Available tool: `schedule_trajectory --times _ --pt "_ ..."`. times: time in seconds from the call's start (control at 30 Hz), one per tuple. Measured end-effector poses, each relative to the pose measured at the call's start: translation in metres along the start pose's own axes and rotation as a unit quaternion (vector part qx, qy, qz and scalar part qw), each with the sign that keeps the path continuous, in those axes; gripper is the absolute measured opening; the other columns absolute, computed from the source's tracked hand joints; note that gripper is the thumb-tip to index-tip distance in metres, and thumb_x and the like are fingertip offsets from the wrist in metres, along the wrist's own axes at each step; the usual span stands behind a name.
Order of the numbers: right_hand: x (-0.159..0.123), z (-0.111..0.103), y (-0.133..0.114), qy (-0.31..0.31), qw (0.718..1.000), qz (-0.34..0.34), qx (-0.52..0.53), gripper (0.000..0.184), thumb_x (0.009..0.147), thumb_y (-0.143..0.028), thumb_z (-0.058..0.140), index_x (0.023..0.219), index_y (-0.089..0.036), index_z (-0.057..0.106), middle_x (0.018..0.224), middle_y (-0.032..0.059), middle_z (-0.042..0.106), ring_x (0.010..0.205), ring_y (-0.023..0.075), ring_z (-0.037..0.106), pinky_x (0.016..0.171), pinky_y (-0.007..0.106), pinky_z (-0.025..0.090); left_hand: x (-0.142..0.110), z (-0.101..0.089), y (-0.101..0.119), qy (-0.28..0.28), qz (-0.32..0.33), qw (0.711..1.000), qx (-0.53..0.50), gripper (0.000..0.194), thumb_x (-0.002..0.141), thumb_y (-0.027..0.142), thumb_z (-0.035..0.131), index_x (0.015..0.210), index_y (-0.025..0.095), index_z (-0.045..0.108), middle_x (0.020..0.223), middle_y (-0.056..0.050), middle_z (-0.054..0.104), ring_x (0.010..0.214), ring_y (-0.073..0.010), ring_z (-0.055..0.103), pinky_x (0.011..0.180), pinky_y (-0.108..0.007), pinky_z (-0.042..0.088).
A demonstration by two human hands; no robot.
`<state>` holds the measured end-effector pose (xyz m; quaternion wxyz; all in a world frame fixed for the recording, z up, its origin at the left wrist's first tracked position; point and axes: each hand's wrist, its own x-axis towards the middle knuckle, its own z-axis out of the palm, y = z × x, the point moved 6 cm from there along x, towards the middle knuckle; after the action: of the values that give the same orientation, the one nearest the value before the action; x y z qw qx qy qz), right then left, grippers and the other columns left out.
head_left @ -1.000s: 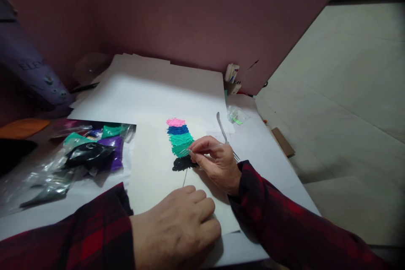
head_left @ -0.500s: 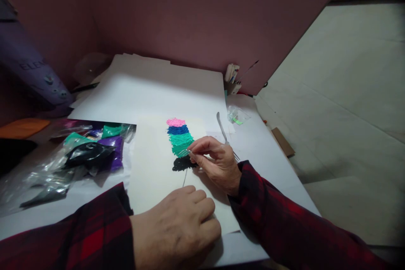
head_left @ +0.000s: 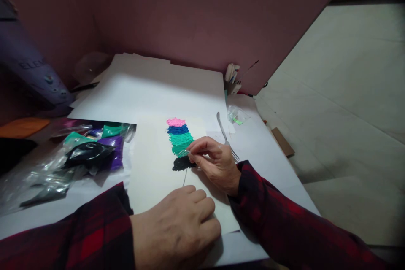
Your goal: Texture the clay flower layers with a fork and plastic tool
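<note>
My right hand (head_left: pixel 215 162) pinches a small fork (head_left: pixel 183 152), apparently clear, its tines at the lower green band of textured clay-like material (head_left: pixel 180 140). Pink, blue and green bands run down the cream sheet (head_left: pixel 148 177), with a black patch (head_left: pixel 182 163) below them. My left hand (head_left: pixel 180 223) rests on the sheet's near part, fingers curled under and fingertips hidden. A thin grey line (head_left: pixel 185 177) runs from the black patch toward my left knuckles. Just beyond my right hand lies a metal fork (head_left: pixel 222 127), partly covered by the hand.
Clear bags with black (head_left: pixel 88 154), purple (head_left: pixel 115 152) and green material lie at left. Large white sheets (head_left: pixel 152 86) cover the back of the table. A small clear bag (head_left: pixel 237 114) lies at right. A purple printed container (head_left: pixel 38 63) stands far left, by the wall.
Almost nothing differs. My right hand and its fork have shifted very slightly at the lower green band; my left hand stays in place.
</note>
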<state>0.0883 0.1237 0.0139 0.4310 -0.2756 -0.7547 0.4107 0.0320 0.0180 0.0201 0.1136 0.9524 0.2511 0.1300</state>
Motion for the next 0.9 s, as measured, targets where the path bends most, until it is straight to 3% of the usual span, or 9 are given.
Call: schedule_trajectory --times 0.43,0.9 --pt "0.000 -0.004 -0.006 0.034 0.999 -0.018 -0.016 0.005 0.080 -0.015 0.059 0.080 -0.019 0.059 0.082 0.0025 0.060 0.075 0.0135 0.059 0.067 0.030 0.055 0.000 0.001 0.000 -0.006 0.002 1.000 0.001 0.008 0.086 0.019 0.044 0.082 0.017 0.051 0.080 -0.003 0.052 0.068 -0.0183 0.042 0.058 -0.035 0.034" --pt "0.000 -0.002 -0.009 0.013 0.999 -0.032 0.010 0.004 0.080 -0.017 0.062 0.083 -0.019 0.063 0.086 0.0042 0.063 0.073 0.0132 0.061 0.063 0.029 0.058 0.000 -0.001 -0.001 0.002 -0.001 1.000 -0.003 0.005 0.085 0.018 0.048 0.082 0.018 0.051 0.080 -0.004 0.053 0.069 -0.0183 0.044 0.059 -0.035 0.036"
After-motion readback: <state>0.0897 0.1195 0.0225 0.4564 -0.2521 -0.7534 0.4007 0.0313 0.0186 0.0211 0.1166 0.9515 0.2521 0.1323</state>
